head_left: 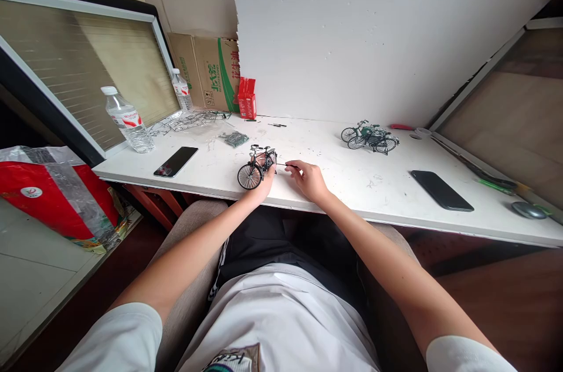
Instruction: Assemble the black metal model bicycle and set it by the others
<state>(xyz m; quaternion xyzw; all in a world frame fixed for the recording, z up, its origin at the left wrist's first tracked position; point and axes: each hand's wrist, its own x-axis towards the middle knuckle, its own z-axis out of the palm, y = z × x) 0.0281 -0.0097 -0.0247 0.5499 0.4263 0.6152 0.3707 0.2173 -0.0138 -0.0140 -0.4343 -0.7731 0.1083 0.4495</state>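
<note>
My left hand (265, 177) closes its grip on one black model bicycle (255, 168) at the table's (352, 181) near edge. My right hand (310, 180) pinches one thin rod (282, 165) against it. Beyond lie two phones, a left phone (176, 161) and a right phone (441, 190), then two green model bicycles (370, 137) and two water bottles (127, 119).

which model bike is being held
The black model bike at the near edge of the desk: the left hand grips it, the right hand holds a thin tool to it. The green bikes sit untouched, back right.
</note>
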